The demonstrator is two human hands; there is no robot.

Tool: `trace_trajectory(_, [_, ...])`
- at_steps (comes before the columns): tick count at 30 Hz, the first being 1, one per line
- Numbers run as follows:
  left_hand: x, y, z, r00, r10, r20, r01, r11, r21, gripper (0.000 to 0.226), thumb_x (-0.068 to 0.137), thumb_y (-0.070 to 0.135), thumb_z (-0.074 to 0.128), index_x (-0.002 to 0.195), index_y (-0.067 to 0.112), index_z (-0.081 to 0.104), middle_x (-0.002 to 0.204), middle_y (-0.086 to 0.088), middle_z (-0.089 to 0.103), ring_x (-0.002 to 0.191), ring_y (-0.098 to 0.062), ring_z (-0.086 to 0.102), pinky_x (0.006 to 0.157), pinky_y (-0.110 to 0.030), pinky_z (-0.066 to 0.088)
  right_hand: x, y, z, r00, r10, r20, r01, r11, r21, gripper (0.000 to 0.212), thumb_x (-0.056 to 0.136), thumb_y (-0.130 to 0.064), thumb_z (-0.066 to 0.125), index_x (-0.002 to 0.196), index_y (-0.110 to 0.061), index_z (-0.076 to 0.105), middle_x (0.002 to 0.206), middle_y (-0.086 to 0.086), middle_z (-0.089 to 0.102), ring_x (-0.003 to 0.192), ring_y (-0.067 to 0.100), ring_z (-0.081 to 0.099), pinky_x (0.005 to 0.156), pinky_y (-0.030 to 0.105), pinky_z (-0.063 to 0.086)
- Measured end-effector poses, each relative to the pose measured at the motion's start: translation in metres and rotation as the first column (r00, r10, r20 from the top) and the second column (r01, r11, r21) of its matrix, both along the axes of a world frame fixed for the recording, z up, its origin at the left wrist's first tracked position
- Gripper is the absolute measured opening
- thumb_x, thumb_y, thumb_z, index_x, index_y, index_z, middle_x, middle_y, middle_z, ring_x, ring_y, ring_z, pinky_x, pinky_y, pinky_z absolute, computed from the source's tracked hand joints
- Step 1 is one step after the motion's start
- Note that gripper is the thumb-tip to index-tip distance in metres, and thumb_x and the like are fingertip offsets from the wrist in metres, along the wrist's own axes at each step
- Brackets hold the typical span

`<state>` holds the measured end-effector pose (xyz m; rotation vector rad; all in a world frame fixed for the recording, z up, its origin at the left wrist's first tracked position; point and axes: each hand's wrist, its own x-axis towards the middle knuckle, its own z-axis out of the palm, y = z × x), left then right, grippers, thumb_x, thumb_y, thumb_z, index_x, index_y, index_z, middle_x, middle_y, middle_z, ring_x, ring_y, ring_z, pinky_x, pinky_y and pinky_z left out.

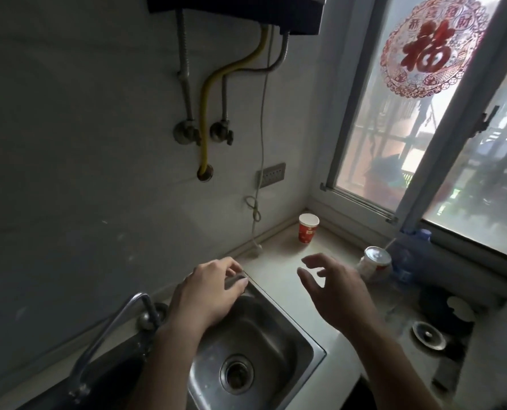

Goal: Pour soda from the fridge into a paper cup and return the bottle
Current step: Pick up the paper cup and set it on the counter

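Two hands low over a steel sink (264,329): left hand (207,294) with fingers loosely curled at the far rim, gripping nothing; right hand (335,294) spread wide and empty above the pale worktop (278,261). Farther back, upright in the worktop's corner by the wall, a red paper cup (307,228) with white rim and white inside, well apart from both hands. Off right, a lidded tub (376,261) just beside a blue-capped bottle (406,261). Beyond, grey wall with pipes, then a window (379,143) bearing a red paper cutting (432,45).
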<state>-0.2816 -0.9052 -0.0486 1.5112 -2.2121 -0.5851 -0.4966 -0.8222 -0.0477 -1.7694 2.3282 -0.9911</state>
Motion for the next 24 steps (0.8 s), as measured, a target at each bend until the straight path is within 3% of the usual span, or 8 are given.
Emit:
trace_trajectory(6, [-0.024, -0.036, -0.019, 1.000, 0.014, -0.002, -0.015, 1.000, -0.010, 0.024, 0.086, 0.053, 0.061, 0.105, 0.038, 0.061, 0.102, 0.020, 0.065, 0.100, -0.010, 0.063, 0.086, -0.032, 0.052, -0.020, -0.045, -0.002, 0.998, 0.051, -0.025, -0.051, 0.999, 0.015, 0.024, 0.090, -0.047, 0.060, 0.110, -0.033, 0.063, 0.109, -0.018, 0.067, 0.090, 0.004, 0.062, 0.076, 0.028, 0.052])
trace_trajectory(10, [-0.053, -0.063, -0.037, 0.999, -0.021, 0.025, 0.021, 1.000, 0.003, 0.022, 0.087, 0.051, 0.061, 0.105, 0.039, 0.061, 0.102, 0.022, 0.066, 0.100, -0.009, 0.063, 0.089, -0.034, 0.052, -0.052, -0.069, -0.026, 0.998, 0.003, 0.066, -0.005, 1.000, 0.028, 0.021, 0.089, -0.044, 0.062, 0.106, -0.031, 0.065, 0.106, -0.017, 0.068, 0.088, 0.005, 0.064, 0.078, 0.029, 0.052])
trace_trajectory(18, [-0.156, -0.146, -0.084, 0.969, -0.114, 0.221, 0.096, 0.991, 0.090, 0.025, 0.088, 0.051, 0.059, 0.109, 0.038, 0.061, 0.109, 0.019, 0.064, 0.102, -0.010, 0.062, 0.086, -0.031, 0.051, -0.144, -0.147, -0.104, 0.964, -0.084, 0.254, 0.052, 0.990, 0.131, 0.026, 0.090, -0.045, 0.059, 0.111, -0.031, 0.063, 0.109, -0.015, 0.067, 0.097, 0.010, 0.063, 0.086, 0.035, 0.053])
trace_trajectory(24, [-0.267, -0.237, -0.137, 0.919, -0.168, 0.357, 0.140, 0.985, 0.103, 0.028, 0.092, 0.047, 0.057, 0.118, 0.036, 0.059, 0.121, 0.016, 0.062, 0.111, -0.013, 0.061, 0.085, -0.031, 0.047, -0.241, -0.236, -0.184, 0.936, -0.174, 0.307, 0.113, 0.972, 0.208, 0.033, 0.088, -0.046, 0.061, 0.115, -0.026, 0.062, 0.113, -0.008, 0.066, 0.102, 0.015, 0.063, 0.086, 0.037, 0.053])
